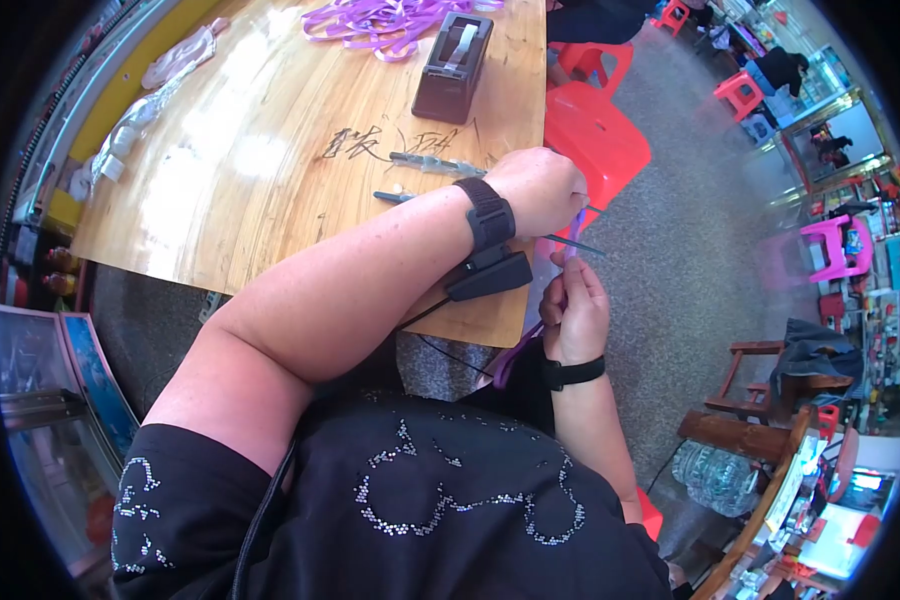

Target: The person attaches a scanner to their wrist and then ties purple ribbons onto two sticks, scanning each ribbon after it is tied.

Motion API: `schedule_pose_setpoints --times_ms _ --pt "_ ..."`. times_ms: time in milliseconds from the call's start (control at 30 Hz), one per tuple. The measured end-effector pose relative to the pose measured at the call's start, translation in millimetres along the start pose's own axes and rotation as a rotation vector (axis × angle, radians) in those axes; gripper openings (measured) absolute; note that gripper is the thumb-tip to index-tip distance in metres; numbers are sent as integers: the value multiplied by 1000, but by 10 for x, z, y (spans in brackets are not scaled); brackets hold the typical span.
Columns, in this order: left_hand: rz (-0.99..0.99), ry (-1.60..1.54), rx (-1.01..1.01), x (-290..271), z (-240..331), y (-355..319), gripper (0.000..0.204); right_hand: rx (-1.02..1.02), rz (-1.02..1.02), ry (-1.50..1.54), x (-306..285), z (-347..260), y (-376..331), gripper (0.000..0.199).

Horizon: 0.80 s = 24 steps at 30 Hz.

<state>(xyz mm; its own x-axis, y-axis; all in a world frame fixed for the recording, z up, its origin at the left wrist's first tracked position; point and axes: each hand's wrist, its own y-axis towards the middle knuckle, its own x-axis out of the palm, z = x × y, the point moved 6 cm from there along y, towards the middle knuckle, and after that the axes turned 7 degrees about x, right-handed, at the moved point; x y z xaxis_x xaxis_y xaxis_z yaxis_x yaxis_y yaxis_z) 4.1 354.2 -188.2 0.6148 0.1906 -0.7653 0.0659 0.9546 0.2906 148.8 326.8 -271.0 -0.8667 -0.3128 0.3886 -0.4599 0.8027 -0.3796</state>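
Note:
Past the table's right edge, my left hand (537, 190) is closed, back of the hand up. A thin dark bladed tool (577, 244), much like scissors, sticks out from under it; its handle is hidden. My right hand (577, 310) pinches a purple ribbon (572, 228) just below the blades. The ribbon runs up to the left hand's fingers, and more purple ribbon (511, 362) hangs below the table corner. Whether the left fingers also grip the ribbon cannot be seen. A dark wristband with a black box (488, 277) is on my left wrist.
On the wooden table (270, 150) lie a purple ribbon heap (375, 22), a dark tape dispenser (453, 68), a plastic-wrapped pen-like stick (435, 163) and another dark stick (392, 197). A red plastic chair (595, 135) stands beyond the right edge; a pink stool (838, 248) is farther right.

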Motion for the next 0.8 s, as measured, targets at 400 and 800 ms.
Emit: schedule_pose_setpoints --times_ms 400,800 --pt "-28 29 -25 -23 36 -2 20 -147 -42 -127 24 -106 -119 18" --pt "-56 -102 388 -95 337 -179 26 -207 -145 -77 126 -493 -415 17"
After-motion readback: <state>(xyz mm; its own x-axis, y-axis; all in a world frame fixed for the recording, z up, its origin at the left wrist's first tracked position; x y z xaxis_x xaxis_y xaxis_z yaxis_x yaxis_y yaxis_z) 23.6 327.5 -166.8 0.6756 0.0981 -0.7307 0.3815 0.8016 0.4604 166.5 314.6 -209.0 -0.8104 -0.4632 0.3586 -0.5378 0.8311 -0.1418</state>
